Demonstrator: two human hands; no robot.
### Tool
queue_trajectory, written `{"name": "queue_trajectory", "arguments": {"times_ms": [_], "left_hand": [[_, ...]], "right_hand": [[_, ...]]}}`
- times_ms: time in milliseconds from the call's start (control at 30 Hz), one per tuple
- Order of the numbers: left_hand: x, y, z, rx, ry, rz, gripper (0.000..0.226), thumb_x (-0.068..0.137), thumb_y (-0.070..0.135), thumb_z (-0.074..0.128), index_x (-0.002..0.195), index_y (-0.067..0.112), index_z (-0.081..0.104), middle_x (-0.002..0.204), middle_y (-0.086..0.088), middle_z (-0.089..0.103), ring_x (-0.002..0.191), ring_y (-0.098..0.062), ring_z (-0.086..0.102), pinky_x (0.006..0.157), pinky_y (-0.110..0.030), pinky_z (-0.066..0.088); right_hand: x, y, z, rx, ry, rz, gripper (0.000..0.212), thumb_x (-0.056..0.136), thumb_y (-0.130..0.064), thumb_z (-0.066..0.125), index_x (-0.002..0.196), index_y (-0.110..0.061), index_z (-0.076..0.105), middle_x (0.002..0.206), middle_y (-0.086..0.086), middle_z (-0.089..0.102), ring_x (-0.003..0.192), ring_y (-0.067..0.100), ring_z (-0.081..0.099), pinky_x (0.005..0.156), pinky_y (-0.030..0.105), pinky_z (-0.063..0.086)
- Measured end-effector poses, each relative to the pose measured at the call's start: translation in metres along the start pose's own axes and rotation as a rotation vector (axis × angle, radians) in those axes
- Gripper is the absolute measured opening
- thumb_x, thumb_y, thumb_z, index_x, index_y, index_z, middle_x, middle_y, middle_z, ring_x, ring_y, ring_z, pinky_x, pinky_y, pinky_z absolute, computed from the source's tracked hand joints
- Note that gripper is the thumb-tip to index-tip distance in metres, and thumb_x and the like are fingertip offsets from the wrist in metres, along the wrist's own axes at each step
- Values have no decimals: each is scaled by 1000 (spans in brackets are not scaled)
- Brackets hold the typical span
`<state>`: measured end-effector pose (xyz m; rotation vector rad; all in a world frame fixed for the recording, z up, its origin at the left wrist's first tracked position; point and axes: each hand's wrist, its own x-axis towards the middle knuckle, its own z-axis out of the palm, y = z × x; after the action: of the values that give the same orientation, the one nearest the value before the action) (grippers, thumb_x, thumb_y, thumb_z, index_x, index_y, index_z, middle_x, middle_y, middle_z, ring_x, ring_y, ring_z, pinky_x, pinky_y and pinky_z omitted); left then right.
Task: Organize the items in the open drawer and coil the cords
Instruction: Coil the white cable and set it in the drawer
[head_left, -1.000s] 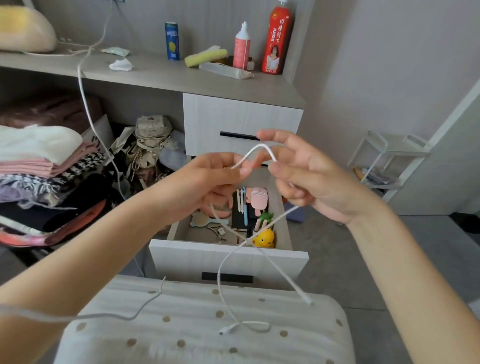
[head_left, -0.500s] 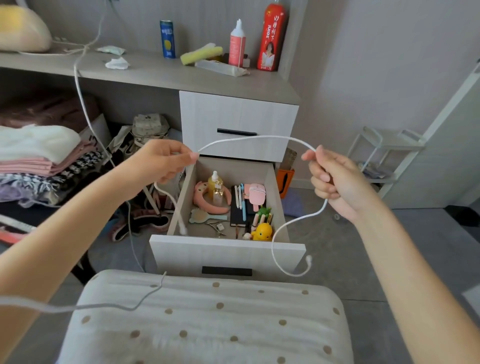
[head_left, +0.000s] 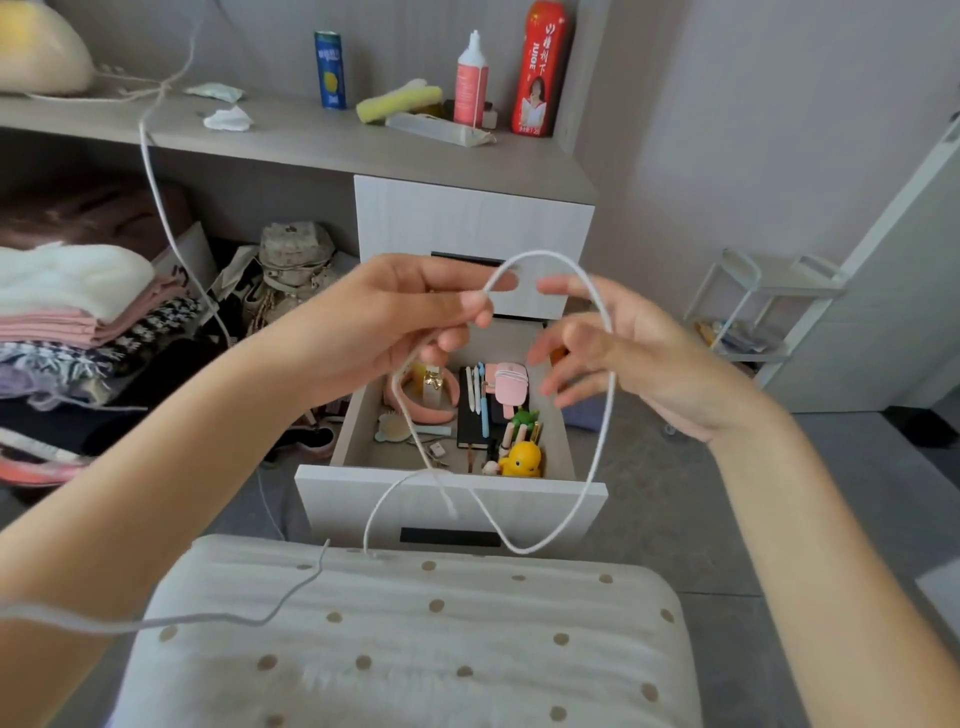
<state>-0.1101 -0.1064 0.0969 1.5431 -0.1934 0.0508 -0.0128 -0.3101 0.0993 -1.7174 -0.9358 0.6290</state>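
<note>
Head view: coiling the white cord (head_left: 607, 415) over the open drawer (head_left: 332, 493).
Your left hand (head_left: 384, 322) grip pinches the cord btw thumb & fingertips. The right hand (head_left: 649, 364) grip is slack, fingers spread, w/ the loop only draped over it. The rest hangs in front of the drawer face. Bring each loop to the left pinch at the same size, let twists run out, and lift the tail clear of the drawer's items.
</note>
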Motion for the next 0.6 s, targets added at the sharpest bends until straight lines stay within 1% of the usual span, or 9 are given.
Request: {"name": "queue_trajectory", "arguments": {"times_ms": [67,133,200,300,367,433,500,533,600], "left_hand": [[5,2,7,8,-46,15,32,86,10,53,117,5,59,72,3,58,52,-5,49,49,-13,45],[7,3,6,71,-64,14,21,88,17,57,108,9,58,70,3,60,53,-8,53,54,-17,49],[6,-5,-4,208,-79,-31,24,87,26,60,104,10,54,65,-1,57,54,-13,53,59,-21,50],[-1,-33,-22,413,-170,-157,24,89,32,56,93,9,62,61,-15,46,55,-13,45,62,-21,45],[-7,-56,-35,509,-127,-269,33,90,43,52,73,18,67,52,0,43,50,-9,42,56,-16,40],[-13,-77,-47,670,61,-332,40,81,52,52,56,23,62,45,8,39,44,-7,35,49,-16,32],[-16,-88,-57,618,295,-332,43,82,49,52,58,14,52,49,7,31,46,-10,26,47,-19,23],[-16,-89,-58,472,367,-322,43,86,46,52,65,9,48,52,5,28,47,-11,23,46,-20,20],[-11,-83,-53,230,419,-278,42,96,39,44,66,9,45,53,5,26,46,-10,20,45,-21,16]], "right_hand": [[0,-11,11,54,48,-118,45,74,-45,58,112,-19,59,54,0,48,43,13,45,43,20,41],[1,-15,12,130,138,-174,34,83,-45,47,87,-15,62,48,-5,28,39,9,23,38,18,22],[1,-12,5,312,217,-190,39,89,-45,39,75,-13,57,46,-8,25,37,6,18,38,19,15],[1,1,-16,622,418,-185,42,99,-40,32,69,-17,51,44,-9,28,35,3,21,35,16,20],[0,15,-28,718,613,-171,43,102,-35,31,67,-18,49,43,-9,29,36,4,22,35,16,20],[-4,34,-34,547,828,-118,40,102,-26,36,65,-16,47,40,-10,34,35,5,27,37,17,19],[-7,51,-31,162,880,34,40,100,-20,38,63,-13,50,40,-7,44,36,7,38,40,18,27],[-9,57,-27,-46,788,151,39,100,-19,38,65,-12,54,45,-4,51,42,9,47,44,19,36],[-11,63,-15,-403,423,388,32,100,-23,41,79,-13,63,71,4,66,67,17,64,63,29,54]]}}
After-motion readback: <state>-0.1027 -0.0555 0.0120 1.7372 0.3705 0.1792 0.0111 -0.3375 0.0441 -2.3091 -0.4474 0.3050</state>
